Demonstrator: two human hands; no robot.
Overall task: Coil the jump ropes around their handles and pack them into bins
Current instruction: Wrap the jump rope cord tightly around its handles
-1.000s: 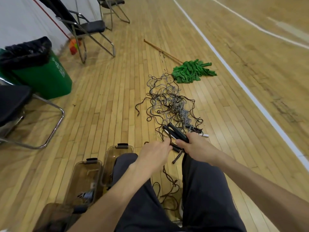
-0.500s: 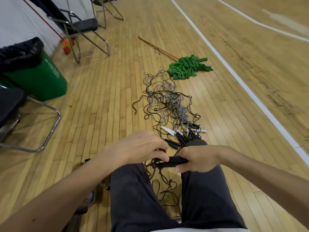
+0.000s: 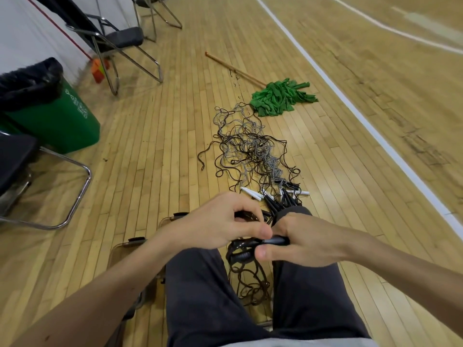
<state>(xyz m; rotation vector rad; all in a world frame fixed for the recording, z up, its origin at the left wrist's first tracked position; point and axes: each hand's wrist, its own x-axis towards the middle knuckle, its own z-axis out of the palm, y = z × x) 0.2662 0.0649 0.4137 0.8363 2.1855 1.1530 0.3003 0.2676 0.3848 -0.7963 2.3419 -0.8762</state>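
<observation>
My right hand (image 3: 304, 240) grips the black handles (image 3: 274, 240) of a jump rope between my knees. My left hand (image 3: 220, 221) pinches the dark cord (image 3: 246, 216) close to those handles. The rest of that rope (image 3: 250, 279) hangs in loose loops between my legs. A tangled pile of black and grey jump ropes (image 3: 253, 151) lies on the floor ahead, with black and white handles (image 3: 278, 196) bunched at its near end. Clear brown bins (image 3: 130, 249) sit on the floor by my left leg, largely hidden by my left arm.
A green mop (image 3: 280, 96) with a wooden stick lies beyond the rope pile. A green trash bin (image 3: 52, 116) with a black liner stands at the left. Folding chairs (image 3: 117, 43) stand at the left and rear. A white court line (image 3: 363, 118) runs along the right.
Both hands pulled the black handles back from the pile toward my lap. My left hand shifted onto the cord beside the handles, and the rope now hangs between my legs.
</observation>
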